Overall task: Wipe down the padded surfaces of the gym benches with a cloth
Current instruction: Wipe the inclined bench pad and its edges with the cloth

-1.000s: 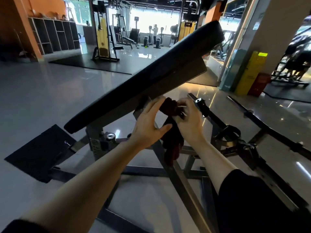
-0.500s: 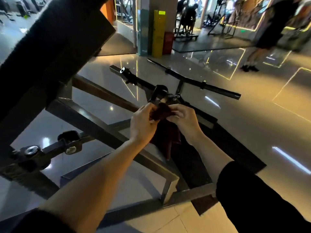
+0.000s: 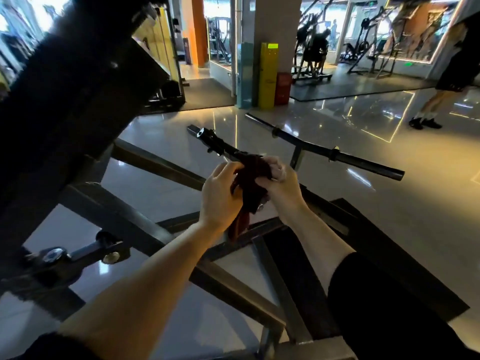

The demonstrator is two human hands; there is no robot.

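A: While both hands meet at the middle of the view, what are they doing?

B: The left hand (image 3: 220,193) and the right hand (image 3: 279,187) each grip the same dark red cloth (image 3: 250,188), fingers curled into it from either side. A loose tail of it hangs down toward 6 o'clock. My guess is the person is bunching or refolding it to get a fresh face before wiping.

A: Where is the bench padding?

B: At 10 o'clock. A black bench pad (image 3: 67,100) slopes steeply up and fills the upper left, with the steel frame (image 3: 145,229) beneath it. The cloth is held well apart from the pad, so no wiping is under way.

A: What else is near?

B: Behind the hands, a black handle bar (image 3: 337,153) runs toward 2 o'clock over a glossy tiled floor (image 3: 389,203). A dark floor mat (image 3: 389,268) lies at 4 o'clock.

A: What can't you make out?

B: The pad is in shadow and cut off by the top and left edges, so I cannot tell whether it is clean or damp. The right fingertips are washed out by glare. At 2 o'clock a bystander (image 3: 454,74) is cropped to legs and dark shorts. A pillar (image 3: 270,29) stands at 12 o'clock, with blurred machines beyond it.
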